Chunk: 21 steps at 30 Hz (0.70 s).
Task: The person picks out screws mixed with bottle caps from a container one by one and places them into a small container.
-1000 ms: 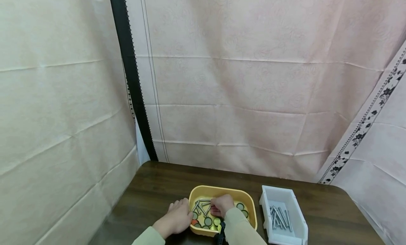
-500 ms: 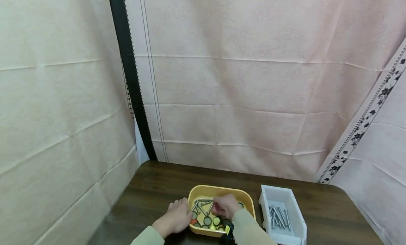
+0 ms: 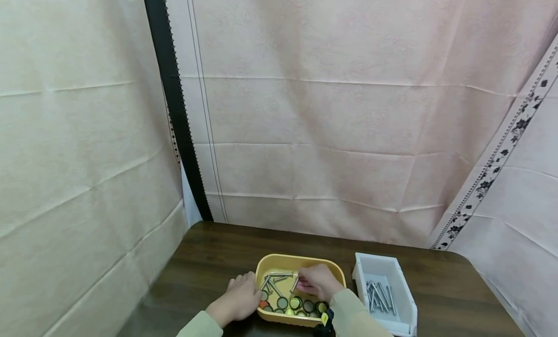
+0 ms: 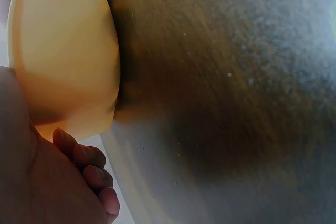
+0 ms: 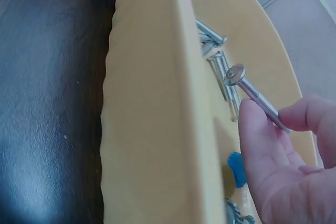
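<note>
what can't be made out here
Left wrist view: contents of yellow tray, hidden by its wall.
Left wrist view: part of left hand, cut off by left edge.
Right wrist view: some round caps, partly behind tray's near wall.
Head view: count of bolts in white bin, too small.

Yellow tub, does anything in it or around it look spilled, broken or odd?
Nothing looks spilled or broken. The tub stands upright on the table. At most, it holds bolts and caps together, while only bolts show in the white bin.
</note>
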Each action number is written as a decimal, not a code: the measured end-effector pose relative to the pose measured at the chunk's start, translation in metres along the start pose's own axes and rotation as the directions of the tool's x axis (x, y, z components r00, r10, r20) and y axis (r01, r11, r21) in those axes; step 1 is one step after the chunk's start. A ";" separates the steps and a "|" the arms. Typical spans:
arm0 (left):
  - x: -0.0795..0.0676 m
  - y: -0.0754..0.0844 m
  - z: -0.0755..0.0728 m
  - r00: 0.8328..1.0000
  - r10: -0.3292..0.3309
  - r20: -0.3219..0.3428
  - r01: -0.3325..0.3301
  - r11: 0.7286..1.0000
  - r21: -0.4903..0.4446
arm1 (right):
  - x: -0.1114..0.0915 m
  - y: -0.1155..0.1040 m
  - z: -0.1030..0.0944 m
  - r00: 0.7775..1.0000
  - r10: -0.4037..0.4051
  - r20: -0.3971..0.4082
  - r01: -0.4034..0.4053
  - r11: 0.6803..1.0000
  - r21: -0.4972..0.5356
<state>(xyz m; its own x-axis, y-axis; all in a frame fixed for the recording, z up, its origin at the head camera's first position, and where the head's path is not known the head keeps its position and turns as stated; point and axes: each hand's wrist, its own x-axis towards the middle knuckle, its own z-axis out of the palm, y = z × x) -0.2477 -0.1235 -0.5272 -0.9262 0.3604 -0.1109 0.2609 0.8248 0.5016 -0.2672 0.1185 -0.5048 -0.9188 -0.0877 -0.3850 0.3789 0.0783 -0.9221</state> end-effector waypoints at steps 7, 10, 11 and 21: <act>0.000 0.000 0.001 1.000 -0.002 0.003 0.002 1.000 -0.004 | -0.003 -0.004 -0.014 0.999 -0.035 0.023 0.036 0.999 -0.029; 0.000 0.000 0.000 1.000 0.003 0.005 -0.003 1.000 0.008 | -0.005 -0.007 -0.021 0.999 -0.043 0.026 0.044 0.999 -0.024; 0.000 0.000 0.000 1.000 0.001 0.007 -0.001 1.000 0.011 | -0.006 -0.008 -0.024 0.999 -0.041 0.026 0.042 0.999 -0.025; 0.000 -0.001 0.000 1.000 0.000 0.015 0.001 1.000 -0.016 | -0.012 -0.015 -0.050 0.997 -0.073 0.001 0.073 0.996 -0.042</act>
<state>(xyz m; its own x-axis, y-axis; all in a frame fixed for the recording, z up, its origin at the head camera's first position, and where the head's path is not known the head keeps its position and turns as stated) -0.2479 -0.1241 -0.5272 -0.9222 0.3665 -0.1237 0.2559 0.8179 0.5153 -0.2672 0.1676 -0.4841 -0.9438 -0.0937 -0.3169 0.3060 0.1138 -0.9452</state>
